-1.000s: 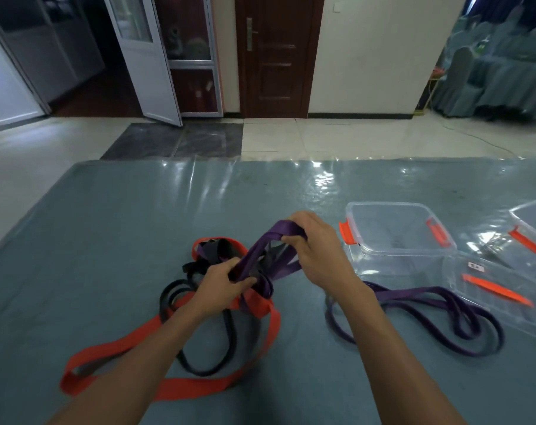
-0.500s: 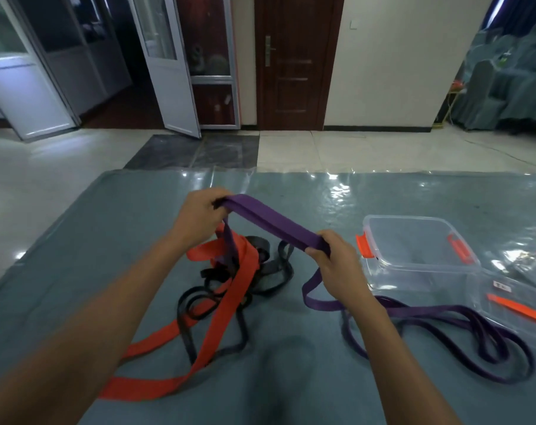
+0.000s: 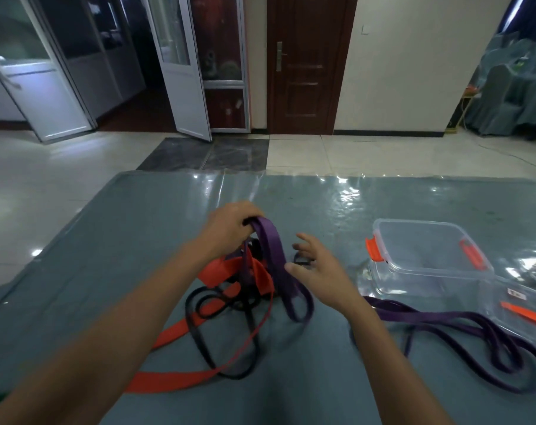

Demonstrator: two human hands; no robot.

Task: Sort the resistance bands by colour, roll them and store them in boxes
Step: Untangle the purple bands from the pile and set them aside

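My left hand (image 3: 229,225) grips the top of a wide purple band (image 3: 274,262), lifted above a tangle of an orange band (image 3: 174,380) and thin black bands (image 3: 205,338) on the table. The purple band droops in a loop down to the table. My right hand (image 3: 317,271) hovers beside that loop with fingers spread, the thumb touching the band. A second, thinner purple band (image 3: 475,338) lies coiled at the right. A clear box with orange clips (image 3: 429,259) stands empty behind it.
A clear lid with an orange clip (image 3: 524,308) lies right of the box. The table is covered by a grey-green cloth under glossy plastic (image 3: 107,240). Tiled floor, a dark wooden door and glass doors lie beyond the far edge.
My right hand has let go of the wide purple band and opened. The band, stretched between both hands before, now hangs slack from my left hand.
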